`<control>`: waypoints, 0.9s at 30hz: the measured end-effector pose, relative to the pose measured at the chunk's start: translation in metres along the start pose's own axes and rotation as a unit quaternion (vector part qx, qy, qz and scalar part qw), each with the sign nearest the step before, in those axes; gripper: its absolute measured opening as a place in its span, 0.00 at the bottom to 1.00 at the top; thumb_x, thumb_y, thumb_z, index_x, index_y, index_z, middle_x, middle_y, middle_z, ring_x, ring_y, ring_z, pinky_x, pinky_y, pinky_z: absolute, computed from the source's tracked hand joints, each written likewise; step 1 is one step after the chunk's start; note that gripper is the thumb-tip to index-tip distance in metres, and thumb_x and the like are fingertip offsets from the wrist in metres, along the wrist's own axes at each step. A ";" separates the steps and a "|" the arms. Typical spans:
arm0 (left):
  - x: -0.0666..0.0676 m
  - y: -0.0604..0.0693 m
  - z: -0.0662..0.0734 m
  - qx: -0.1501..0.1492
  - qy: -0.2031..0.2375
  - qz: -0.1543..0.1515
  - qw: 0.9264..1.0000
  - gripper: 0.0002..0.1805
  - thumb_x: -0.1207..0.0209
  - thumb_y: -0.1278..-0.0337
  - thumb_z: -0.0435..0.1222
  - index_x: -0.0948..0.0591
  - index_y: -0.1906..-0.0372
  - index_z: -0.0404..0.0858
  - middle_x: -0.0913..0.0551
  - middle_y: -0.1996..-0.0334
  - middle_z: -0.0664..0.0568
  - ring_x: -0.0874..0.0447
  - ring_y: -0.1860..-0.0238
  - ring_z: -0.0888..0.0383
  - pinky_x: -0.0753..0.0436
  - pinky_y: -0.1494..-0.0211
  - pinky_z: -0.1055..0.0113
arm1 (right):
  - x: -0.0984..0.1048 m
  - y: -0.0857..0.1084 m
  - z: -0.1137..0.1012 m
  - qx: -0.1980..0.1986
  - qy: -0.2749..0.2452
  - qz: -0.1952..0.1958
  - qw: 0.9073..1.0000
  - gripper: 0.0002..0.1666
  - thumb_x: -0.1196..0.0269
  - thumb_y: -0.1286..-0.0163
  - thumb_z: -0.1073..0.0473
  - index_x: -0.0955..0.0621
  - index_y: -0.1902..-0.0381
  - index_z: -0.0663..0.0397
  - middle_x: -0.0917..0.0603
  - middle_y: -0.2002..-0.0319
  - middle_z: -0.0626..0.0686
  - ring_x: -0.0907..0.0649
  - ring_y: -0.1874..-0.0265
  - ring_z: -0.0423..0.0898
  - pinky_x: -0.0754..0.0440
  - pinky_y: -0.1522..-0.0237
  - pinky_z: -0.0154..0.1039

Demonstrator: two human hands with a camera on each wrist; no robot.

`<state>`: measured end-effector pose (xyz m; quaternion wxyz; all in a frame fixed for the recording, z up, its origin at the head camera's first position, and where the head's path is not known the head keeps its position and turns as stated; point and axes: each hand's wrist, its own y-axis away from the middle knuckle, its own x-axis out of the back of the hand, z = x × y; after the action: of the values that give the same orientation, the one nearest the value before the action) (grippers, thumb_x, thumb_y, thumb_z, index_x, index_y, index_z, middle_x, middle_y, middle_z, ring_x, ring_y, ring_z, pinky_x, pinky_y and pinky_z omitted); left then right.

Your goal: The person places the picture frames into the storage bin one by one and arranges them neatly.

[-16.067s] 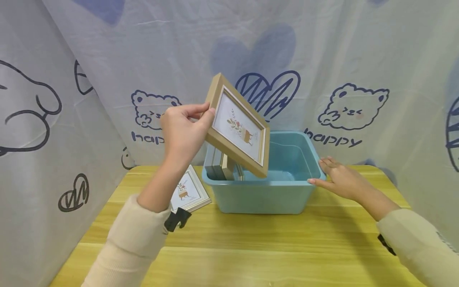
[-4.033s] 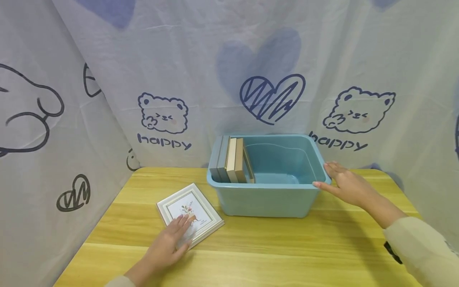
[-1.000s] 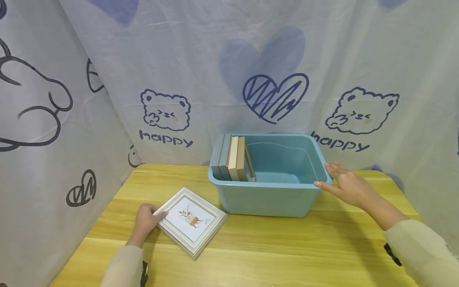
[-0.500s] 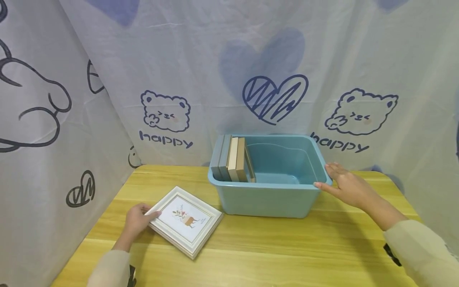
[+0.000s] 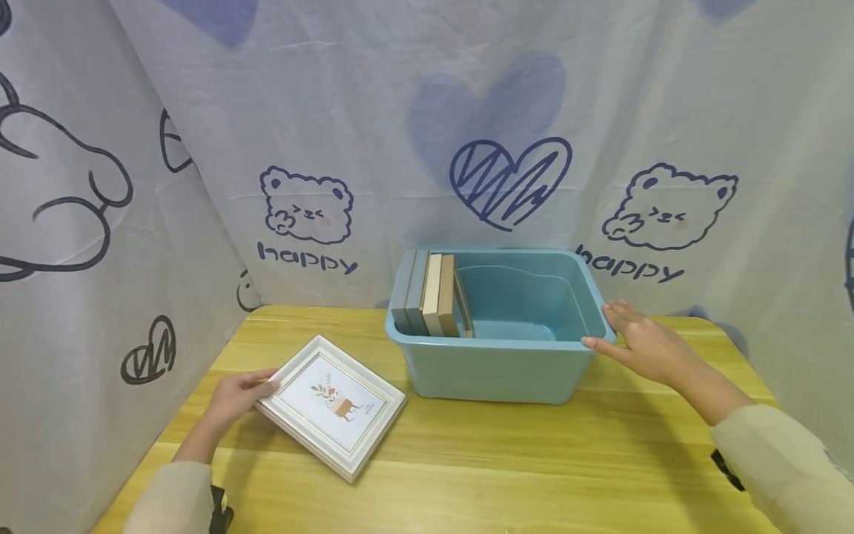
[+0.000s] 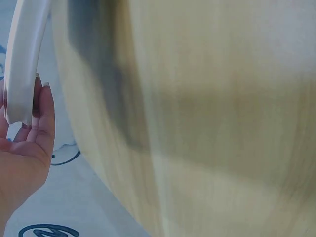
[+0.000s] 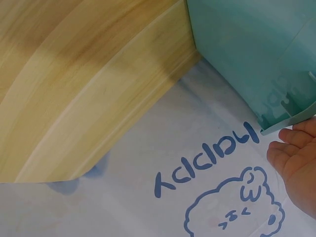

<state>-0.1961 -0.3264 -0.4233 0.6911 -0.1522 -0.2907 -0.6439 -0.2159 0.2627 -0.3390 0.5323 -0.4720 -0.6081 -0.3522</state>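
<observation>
In the head view my left hand (image 5: 236, 397) grips a white picture frame (image 5: 300, 428) at its left corner, thumb on top and fingers beneath. The frame lies face up, showing a plant-pot print, and appears slightly raised off the table. In the left wrist view the fingers (image 6: 45, 116) lie round its white edge (image 6: 22, 74). My right hand (image 5: 650, 345) rests on the right front corner of a light-blue plastic bin (image 5: 494, 374), fingers against the side rim and thumb at the front. Several picture frames (image 5: 427, 300), grey, cream and tan, stand on edge inside the bin's left end.
The wood-grain table (image 5: 507, 475) has its rear edge close to a white curtain (image 5: 394, 111) printed with bears and hearts. Another stretch of curtain (image 5: 60, 356) runs along the left side. The bin's right part shows bare floor (image 5: 517, 331).
A tan frame held by my left hand long before now stands in the bin. Lately the white frame, first under my flat hand, has been gripped and moved left; the right hand stays put.
</observation>
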 end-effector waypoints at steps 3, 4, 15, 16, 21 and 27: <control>0.004 0.000 0.006 0.003 0.009 0.000 1.000 0.30 0.43 0.41 0.45 0.30 0.40 0.29 0.27 0.43 0.30 0.22 0.65 0.70 0.19 0.62 0.74 | 0.000 0.000 0.000 0.001 0.002 0.001 1.000 0.51 0.49 0.35 0.34 0.40 0.35 0.75 0.41 0.35 0.74 0.41 0.35 0.71 0.41 0.37 0.65; 0.006 0.000 0.007 0.003 0.010 0.003 1.000 0.30 0.43 0.41 0.45 0.30 0.39 0.30 0.28 0.42 0.31 0.22 0.66 0.71 0.19 0.62 0.74 | 0.000 0.000 0.000 0.001 0.002 0.002 1.000 0.51 0.49 0.35 0.34 0.40 0.35 0.76 0.41 0.35 0.74 0.41 0.35 0.71 0.41 0.37 0.65; 0.020 0.005 0.026 -0.030 0.038 0.015 0.999 0.29 0.42 0.41 0.42 0.31 0.40 0.27 0.28 0.42 0.30 0.22 0.69 0.74 0.18 0.63 0.75 | 0.000 0.000 0.000 0.005 0.003 0.006 1.000 0.50 0.49 0.34 0.34 0.40 0.36 0.76 0.41 0.35 0.74 0.40 0.35 0.71 0.40 0.38 0.65; 0.021 0.005 0.027 -0.031 0.035 0.016 0.999 0.30 0.42 0.41 0.43 0.30 0.40 0.27 0.28 0.42 0.30 0.22 0.69 0.74 0.18 0.63 0.75 | 0.000 0.000 0.000 0.006 0.003 0.007 1.000 0.50 0.49 0.34 0.34 0.39 0.36 0.76 0.41 0.35 0.74 0.40 0.36 0.71 0.40 0.38 0.65; 0.026 0.007 0.034 -0.030 0.022 0.027 0.999 0.30 0.43 0.41 0.45 0.29 0.40 0.28 0.24 0.46 0.33 0.21 0.70 0.73 0.19 0.63 0.76 | 0.000 0.001 -0.001 0.008 0.006 0.012 1.000 0.50 0.49 0.34 0.35 0.39 0.36 0.76 0.40 0.35 0.75 0.40 0.36 0.72 0.39 0.38 0.65; 0.028 0.012 0.046 -0.029 0.016 0.057 0.998 0.28 0.43 0.40 0.43 0.28 0.41 0.28 0.20 0.50 0.35 0.22 0.71 0.73 0.19 0.65 0.77 | 0.000 0.001 -0.001 0.008 0.004 0.010 1.000 0.50 0.49 0.34 0.35 0.39 0.36 0.76 0.40 0.35 0.75 0.40 0.36 0.72 0.39 0.38 0.65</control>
<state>-0.1940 -0.3212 -0.3686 0.7264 -0.1783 -0.2520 -0.6141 -0.2150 0.2619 -0.3390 0.5423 -0.4720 -0.6041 -0.3437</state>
